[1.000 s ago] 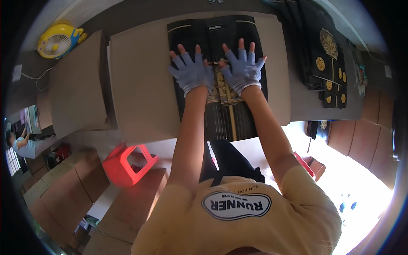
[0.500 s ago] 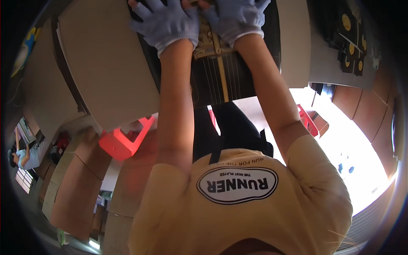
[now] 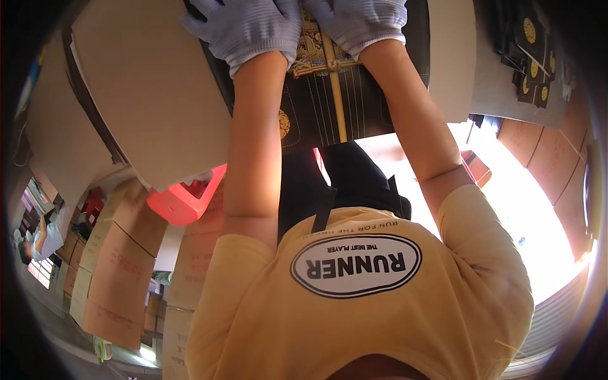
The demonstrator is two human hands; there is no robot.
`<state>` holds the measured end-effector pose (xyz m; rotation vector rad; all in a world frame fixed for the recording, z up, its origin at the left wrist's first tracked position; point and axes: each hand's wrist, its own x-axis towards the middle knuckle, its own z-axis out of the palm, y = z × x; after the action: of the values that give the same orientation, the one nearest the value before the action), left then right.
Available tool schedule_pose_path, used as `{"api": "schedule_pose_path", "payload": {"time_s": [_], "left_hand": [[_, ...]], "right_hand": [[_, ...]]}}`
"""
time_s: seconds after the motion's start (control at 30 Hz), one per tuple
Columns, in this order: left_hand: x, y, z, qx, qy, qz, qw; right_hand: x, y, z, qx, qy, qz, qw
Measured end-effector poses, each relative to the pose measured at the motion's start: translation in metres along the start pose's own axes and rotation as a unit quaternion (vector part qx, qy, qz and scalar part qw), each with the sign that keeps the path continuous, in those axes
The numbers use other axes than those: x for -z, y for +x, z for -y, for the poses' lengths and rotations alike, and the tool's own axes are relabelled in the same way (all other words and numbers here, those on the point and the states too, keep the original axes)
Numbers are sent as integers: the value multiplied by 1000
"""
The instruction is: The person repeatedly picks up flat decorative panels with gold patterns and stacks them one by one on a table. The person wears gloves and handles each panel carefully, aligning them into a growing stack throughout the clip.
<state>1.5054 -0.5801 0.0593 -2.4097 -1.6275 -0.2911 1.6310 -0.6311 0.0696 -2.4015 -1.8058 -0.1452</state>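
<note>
In white-grey gloves, my left hand (image 3: 250,31) and my right hand (image 3: 361,22) lie flat, palms down, on a black panel (image 3: 310,114). Both look open, though the upper edge of the view cuts off many of the fingers. Pale stitched lines run along the panel, and a gold strip (image 3: 337,104) goes down its middle. Between my hands shows an ornate gold patterned piece (image 3: 309,47). Beside my left forearm is a round gold emblem (image 3: 284,125) on the panel. What lies beneath my palms is hidden.
Large greyish-brown boards (image 3: 152,82) lie on the table left of the panel. Black pieces with gold emblems (image 3: 535,57) are piled at the far right. A red plastic stool (image 3: 187,199) stands below the table edge, near cardboard boxes (image 3: 120,278). Another person (image 3: 47,240) is at the far left.
Both hands have shifted slightly up and away, so fewer fingers show. The round gold emblem beside my left forearm is now more visible.
</note>
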Motion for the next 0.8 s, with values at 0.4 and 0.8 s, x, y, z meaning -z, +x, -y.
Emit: {"api": "schedule_pose_path", "payload": {"time_s": [0.4, 0.8], "left_hand": [[33, -105, -31, -52, -233, 106, 965], [31, -114, -38, -48, -298, 95, 949]], "right_hand": [[-13, 3, -4, 30, 61, -33, 997], [-60, 230, 153, 246, 88, -126, 957]]}}
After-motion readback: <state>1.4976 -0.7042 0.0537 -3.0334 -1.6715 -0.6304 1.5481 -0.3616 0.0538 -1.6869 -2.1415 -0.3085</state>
